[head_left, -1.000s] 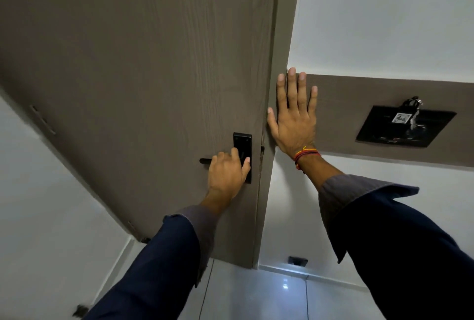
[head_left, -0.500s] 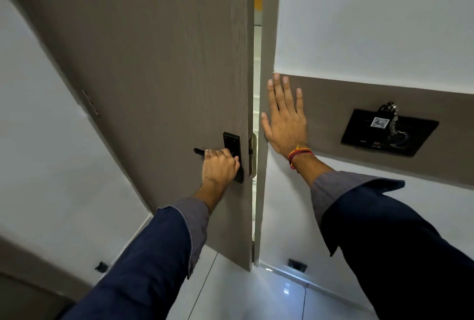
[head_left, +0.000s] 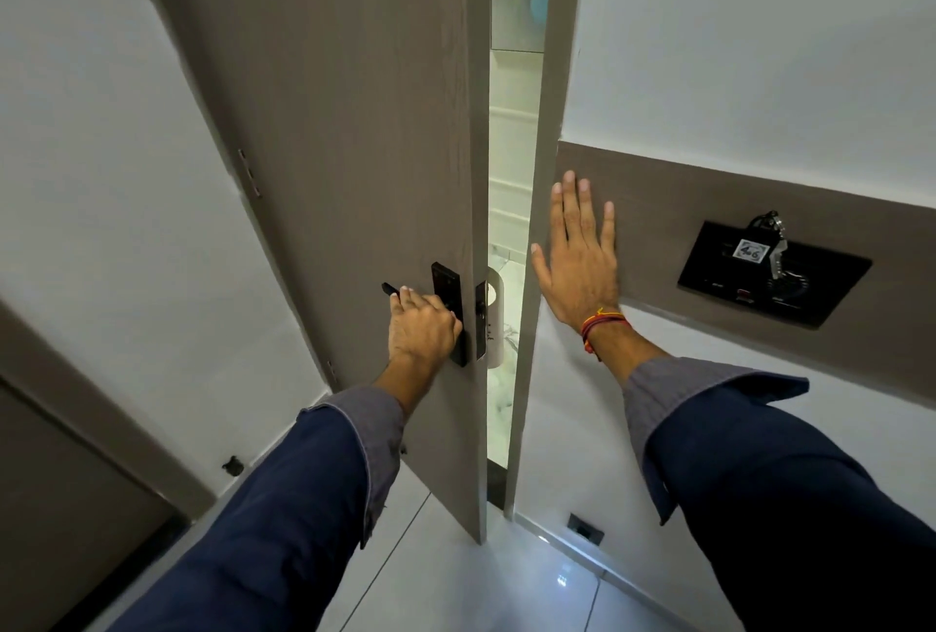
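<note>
A tall grey-brown wooden door point(head_left: 344, 125) stands ajar, swung towards me. My left hand point(head_left: 423, 325) grips its black lever handle point(head_left: 391, 288) beside the black lock plate point(head_left: 448, 287). My right hand point(head_left: 580, 257) lies flat, fingers straight and spread, on the brown wall panel point(head_left: 709, 206) just right of the door frame point(head_left: 539, 206). A red and yellow thread is tied around that wrist. Through the gap a bright tiled room shows, with a white cylindrical object point(head_left: 499, 322) on its floor.
A black wall plate point(head_left: 719, 272) with keys and a numbered tag hangs on the brown panel to the right. A black socket point(head_left: 585, 527) sits low on the wall. A small black door stop point(head_left: 233, 465) is on the left wall. The floor is glossy white tile.
The door went from closed to ajar and the gap has widened. My left hand moved with the handle towards me. My right hand stayed flat on the wall panel.
</note>
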`<state>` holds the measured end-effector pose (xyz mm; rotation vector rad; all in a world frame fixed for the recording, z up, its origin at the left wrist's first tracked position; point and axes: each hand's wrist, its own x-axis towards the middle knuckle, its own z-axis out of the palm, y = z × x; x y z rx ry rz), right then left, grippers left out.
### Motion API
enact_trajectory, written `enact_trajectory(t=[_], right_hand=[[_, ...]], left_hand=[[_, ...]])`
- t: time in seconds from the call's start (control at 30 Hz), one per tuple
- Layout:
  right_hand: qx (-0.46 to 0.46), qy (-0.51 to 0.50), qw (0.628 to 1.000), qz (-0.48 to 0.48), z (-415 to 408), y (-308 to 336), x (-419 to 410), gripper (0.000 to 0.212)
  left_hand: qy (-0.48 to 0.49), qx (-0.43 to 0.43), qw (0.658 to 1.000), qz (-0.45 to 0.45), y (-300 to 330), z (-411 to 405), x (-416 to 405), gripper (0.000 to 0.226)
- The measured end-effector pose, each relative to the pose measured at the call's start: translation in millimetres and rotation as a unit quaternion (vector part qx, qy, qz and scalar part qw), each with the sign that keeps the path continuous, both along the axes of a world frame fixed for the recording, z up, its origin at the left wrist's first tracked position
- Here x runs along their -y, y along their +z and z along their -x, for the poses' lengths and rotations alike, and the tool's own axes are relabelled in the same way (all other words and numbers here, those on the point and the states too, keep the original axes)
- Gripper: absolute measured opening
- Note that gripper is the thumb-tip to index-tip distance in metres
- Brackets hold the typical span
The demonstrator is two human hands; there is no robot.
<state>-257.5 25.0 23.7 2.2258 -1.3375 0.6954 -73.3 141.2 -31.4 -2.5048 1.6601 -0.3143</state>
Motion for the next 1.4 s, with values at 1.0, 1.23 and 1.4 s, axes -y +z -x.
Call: enact_trajectory(t=[1.0,1.23,1.4], right_hand=[[0.079,0.02,0.996,-0.021,8,10,-6,0.082],[0.068,0.039,0.997,-0.028,-1,9,-9,0.083],[0.044,0.101,0.992,-0.056,-30,8,-23,0.077]], left_hand=[[0.052,0.022,0.998,0.036,-6,-60,-150,0.065],[0.079,0.016,0.996,0.042,-11,-76,-179,0.069],[0.088,0.007,0.995,0.039,-13,-82,-192,0.069]])
